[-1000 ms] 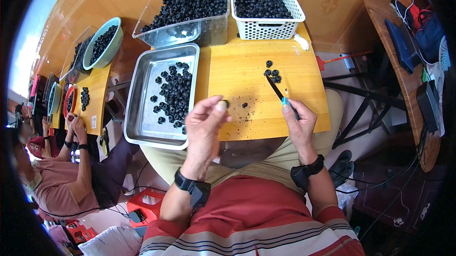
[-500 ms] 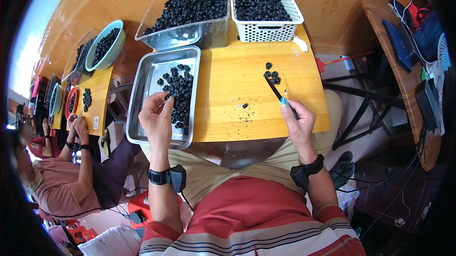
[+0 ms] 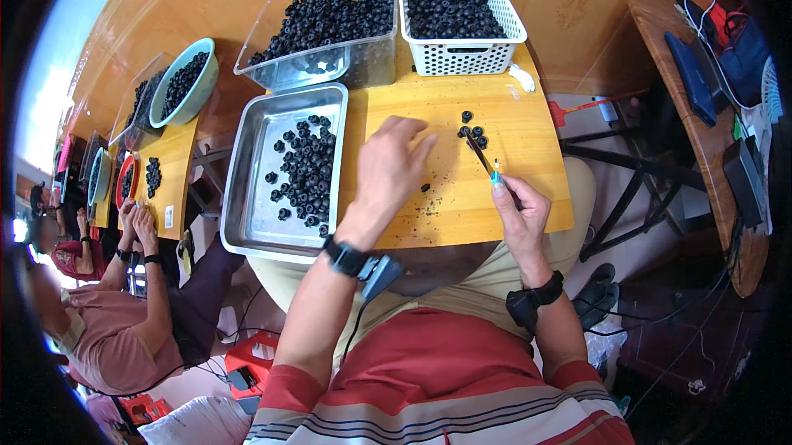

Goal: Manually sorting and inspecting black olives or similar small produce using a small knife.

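Left hand (image 3: 388, 166) is held palm down over the board (image 3: 429, 98), fingers loosely spread and empty, pointing toward a small pile of dark berries (image 3: 472, 130). Right hand (image 3: 521, 212) is closed on a thin tool (image 3: 487, 163), its tip resting at the pile. The step is likely done best if one berry is pinched from the pile edge, clear of the tool tip, without scattering the rest. The pile lies just beyond the left fingertips, not touched. A steel tray (image 3: 247, 222) of berries sits left of that hand.
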Action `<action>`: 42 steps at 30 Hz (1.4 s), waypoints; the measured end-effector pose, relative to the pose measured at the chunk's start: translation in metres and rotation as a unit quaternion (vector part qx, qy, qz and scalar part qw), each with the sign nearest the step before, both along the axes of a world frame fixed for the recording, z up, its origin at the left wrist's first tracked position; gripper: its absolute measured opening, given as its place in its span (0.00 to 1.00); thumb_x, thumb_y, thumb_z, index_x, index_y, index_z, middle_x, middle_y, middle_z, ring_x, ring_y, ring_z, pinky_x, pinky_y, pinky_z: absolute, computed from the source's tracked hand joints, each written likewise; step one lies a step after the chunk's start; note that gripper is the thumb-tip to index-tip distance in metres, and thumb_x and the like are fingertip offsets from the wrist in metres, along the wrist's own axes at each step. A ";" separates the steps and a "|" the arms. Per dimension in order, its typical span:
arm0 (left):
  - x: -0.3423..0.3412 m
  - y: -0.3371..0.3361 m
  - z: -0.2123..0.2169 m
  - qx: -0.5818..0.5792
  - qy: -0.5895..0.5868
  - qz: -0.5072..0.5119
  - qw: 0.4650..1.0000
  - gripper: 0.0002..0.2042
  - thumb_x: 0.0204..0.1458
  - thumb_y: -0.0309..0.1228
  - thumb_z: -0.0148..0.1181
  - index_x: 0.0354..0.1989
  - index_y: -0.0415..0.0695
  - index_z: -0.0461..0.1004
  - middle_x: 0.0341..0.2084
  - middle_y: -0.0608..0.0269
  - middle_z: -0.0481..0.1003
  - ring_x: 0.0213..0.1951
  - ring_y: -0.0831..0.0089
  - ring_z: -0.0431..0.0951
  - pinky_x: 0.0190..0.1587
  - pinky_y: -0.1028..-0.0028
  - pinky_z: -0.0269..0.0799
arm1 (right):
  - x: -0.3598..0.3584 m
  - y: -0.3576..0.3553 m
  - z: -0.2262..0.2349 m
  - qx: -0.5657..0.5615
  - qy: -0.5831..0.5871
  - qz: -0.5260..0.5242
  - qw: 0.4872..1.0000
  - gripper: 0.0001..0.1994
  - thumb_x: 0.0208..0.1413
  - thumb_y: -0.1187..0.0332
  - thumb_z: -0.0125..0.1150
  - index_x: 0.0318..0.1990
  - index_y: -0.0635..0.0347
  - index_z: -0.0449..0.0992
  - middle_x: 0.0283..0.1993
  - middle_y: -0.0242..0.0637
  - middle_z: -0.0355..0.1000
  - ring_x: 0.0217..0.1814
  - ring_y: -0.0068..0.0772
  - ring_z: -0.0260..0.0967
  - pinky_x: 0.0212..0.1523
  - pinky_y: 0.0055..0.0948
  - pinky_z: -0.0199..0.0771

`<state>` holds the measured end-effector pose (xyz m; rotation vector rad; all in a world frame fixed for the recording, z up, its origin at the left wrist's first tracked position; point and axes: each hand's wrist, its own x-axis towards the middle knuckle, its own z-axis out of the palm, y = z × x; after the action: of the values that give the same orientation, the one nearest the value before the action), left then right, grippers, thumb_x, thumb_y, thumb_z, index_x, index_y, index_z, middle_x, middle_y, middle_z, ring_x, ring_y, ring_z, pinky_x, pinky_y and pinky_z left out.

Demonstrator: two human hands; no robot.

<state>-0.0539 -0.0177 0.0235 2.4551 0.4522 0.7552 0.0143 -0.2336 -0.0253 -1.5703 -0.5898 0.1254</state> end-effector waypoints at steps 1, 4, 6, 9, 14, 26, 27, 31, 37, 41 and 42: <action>0.016 -0.003 -0.004 0.000 0.000 0.000 1.000 0.11 0.54 0.32 0.68 0.40 0.38 0.81 0.33 0.49 0.80 0.38 0.54 0.82 0.41 0.64 0.77 | 0.000 0.000 0.000 0.000 0.000 0.000 1.000 0.16 0.63 0.62 0.66 0.44 0.71 0.80 0.29 0.27 0.72 0.30 0.14 0.61 0.31 0.19 0.63; 0.058 -0.009 -0.016 -0.010 0.043 -0.012 0.999 0.14 0.55 0.36 0.66 0.40 0.37 0.81 0.33 0.47 0.80 0.39 0.52 0.82 0.41 0.61 0.77 | -0.001 -0.002 -0.001 0.012 0.025 0.000 1.000 0.15 0.63 0.63 0.65 0.44 0.71 0.80 0.30 0.25 0.71 0.31 0.13 0.61 0.31 0.19 0.63; 0.077 -0.009 -0.022 -0.007 0.083 -0.010 0.996 0.15 0.55 0.38 0.65 0.38 0.37 0.81 0.33 0.45 0.80 0.39 0.49 0.81 0.43 0.57 0.76 | -0.001 -0.002 0.002 0.016 0.022 -0.004 1.000 0.15 0.63 0.63 0.65 0.44 0.71 0.80 0.30 0.24 0.71 0.31 0.13 0.61 0.32 0.18 0.62; 0.092 -0.004 -0.029 0.038 0.119 -0.016 0.992 0.13 0.54 0.38 0.65 0.38 0.40 0.82 0.34 0.44 0.80 0.39 0.47 0.81 0.44 0.55 0.76 | 0.000 -0.004 0.003 0.016 0.033 -0.003 0.999 0.15 0.63 0.63 0.64 0.44 0.71 0.80 0.30 0.25 0.71 0.31 0.13 0.61 0.31 0.18 0.62; 0.102 0.003 -0.033 0.050 0.147 -0.030 0.987 0.11 0.52 0.37 0.65 0.38 0.43 0.82 0.34 0.46 0.80 0.40 0.47 0.81 0.43 0.55 0.76 | 0.003 -0.005 0.002 0.009 0.026 -0.009 1.000 0.16 0.63 0.61 0.65 0.44 0.70 0.80 0.29 0.25 0.70 0.30 0.14 0.61 0.30 0.19 0.61; 0.066 0.011 -0.024 -0.205 0.020 -0.066 0.976 0.09 0.57 0.28 0.64 0.43 0.36 0.79 0.30 0.58 0.81 0.33 0.69 0.81 0.38 0.70 0.77 | 0.003 -0.001 -0.002 0.011 0.047 -0.027 0.999 0.16 0.62 0.61 0.65 0.43 0.69 0.81 0.28 0.24 0.70 0.29 0.13 0.61 0.30 0.19 0.61; 0.059 0.011 -0.025 -0.299 -0.009 -0.071 0.952 0.10 0.58 0.27 0.64 0.45 0.35 0.79 0.31 0.61 0.81 0.34 0.73 0.80 0.39 0.74 0.77 | 0.003 -0.001 -0.003 0.006 0.054 -0.032 0.998 0.16 0.62 0.61 0.66 0.43 0.69 0.81 0.28 0.24 0.71 0.30 0.13 0.61 0.30 0.19 0.62; 0.032 -0.003 -0.017 -0.542 -0.087 -0.084 0.832 0.10 0.62 0.26 0.61 0.48 0.35 0.78 0.35 0.63 0.80 0.37 0.76 0.80 0.44 0.77 0.79 | 0.002 -0.002 -0.002 0.003 0.079 -0.024 0.997 0.17 0.61 0.60 0.66 0.43 0.70 0.81 0.28 0.24 0.71 0.30 0.13 0.61 0.30 0.19 0.62; 0.009 -0.023 -0.018 -0.701 -0.131 -0.079 0.696 0.11 0.62 0.25 0.60 0.52 0.38 0.77 0.41 0.63 0.79 0.41 0.74 0.81 0.50 0.73 0.82 | 0.003 0.000 -0.002 -0.009 0.046 -0.012 0.999 0.15 0.62 0.63 0.65 0.44 0.70 0.81 0.29 0.25 0.72 0.31 0.14 0.63 0.32 0.19 0.64; -0.001 -0.027 -0.028 -0.730 -0.156 -0.113 0.656 0.09 0.62 0.25 0.59 0.49 0.39 0.76 0.40 0.63 0.78 0.41 0.74 0.80 0.51 0.71 0.82 | 0.001 0.001 0.000 -0.012 0.031 0.010 0.999 0.13 0.62 0.65 0.65 0.44 0.70 0.81 0.31 0.26 0.74 0.32 0.15 0.64 0.33 0.19 0.65; -0.002 -0.029 -0.030 -0.730 -0.156 -0.114 0.656 0.09 0.62 0.25 0.59 0.49 0.39 0.76 0.40 0.63 0.78 0.41 0.74 0.80 0.51 0.71 0.82 | 0.000 0.002 0.000 -0.009 0.035 0.018 0.999 0.13 0.62 0.66 0.66 0.44 0.70 0.81 0.32 0.27 0.74 0.32 0.15 0.64 0.34 0.19 0.66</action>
<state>-0.0561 -0.0464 -0.0061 0.7854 0.3512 0.3581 0.0144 -0.2320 -0.0249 -1.5664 -0.5639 0.2133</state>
